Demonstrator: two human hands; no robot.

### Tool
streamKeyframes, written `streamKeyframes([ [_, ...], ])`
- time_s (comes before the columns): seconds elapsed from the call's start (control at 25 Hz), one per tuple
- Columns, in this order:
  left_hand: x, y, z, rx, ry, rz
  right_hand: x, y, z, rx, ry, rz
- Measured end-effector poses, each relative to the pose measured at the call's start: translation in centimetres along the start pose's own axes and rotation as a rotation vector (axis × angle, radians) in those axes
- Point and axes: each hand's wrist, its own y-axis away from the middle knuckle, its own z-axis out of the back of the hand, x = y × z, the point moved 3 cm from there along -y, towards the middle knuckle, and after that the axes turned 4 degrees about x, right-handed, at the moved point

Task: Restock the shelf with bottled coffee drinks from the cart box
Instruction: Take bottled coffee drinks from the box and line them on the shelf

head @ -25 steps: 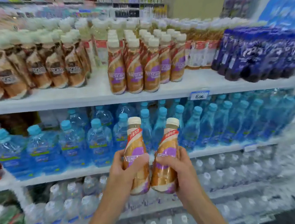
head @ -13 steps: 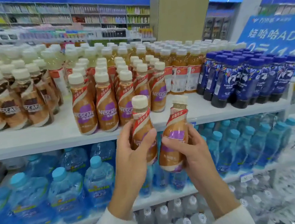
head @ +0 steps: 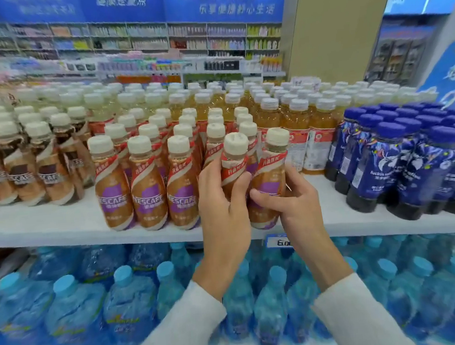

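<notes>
Left hand point(head: 221, 206) and right hand point(head: 292, 208) are each gripping one upright coffee bottle point(head: 234, 158) — fingers curled round it — at the shelf point(head: 46, 226) front edge, just right of the matching row point(head: 148, 190).

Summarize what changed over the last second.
The left hand and right hand raised the left bottle and right bottle from in front of the water bottles up to the shelf, right of the front coffee row. Nothing grabbed or released; both grips and the shelf stock unchanged.
</notes>
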Motion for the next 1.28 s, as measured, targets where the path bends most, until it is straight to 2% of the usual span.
streamKeyframes([
  [0.24, 3.0, -0.4, -0.5, -0.101, -0.087, 0.013, -2.1, -1.1, -0.5, 0.066, 0.038, 0.013],
  [0.4, 4.5, 1.0, -0.8, -0.124, -0.224, -0.124, -2.7, -0.5, -0.7, 0.094, 0.133, 0.053],
  [0.56, 6.7, 3.4, -0.5, -0.141, -0.411, -0.262, -3.7, 1.5, -0.3, -0.039, 0.305, 0.086],
  [0.68, 7.5, 4.3, -0.1, -0.189, -0.43, -0.257, -4.1, 2.5, -0.2, -0.151, 0.36, 0.117],
  [0.92, 8.0, 4.0, 0.3, -0.2, -0.351, -0.213, -4.4, 2.0, -1.0, -0.161, 0.363, 0.104],
  [1.28, 7.7, 4.2, 1.2, -0.101, -0.322, -0.122, -4.2, 2.3, -1.3, -0.18, 0.374, 0.083],
])
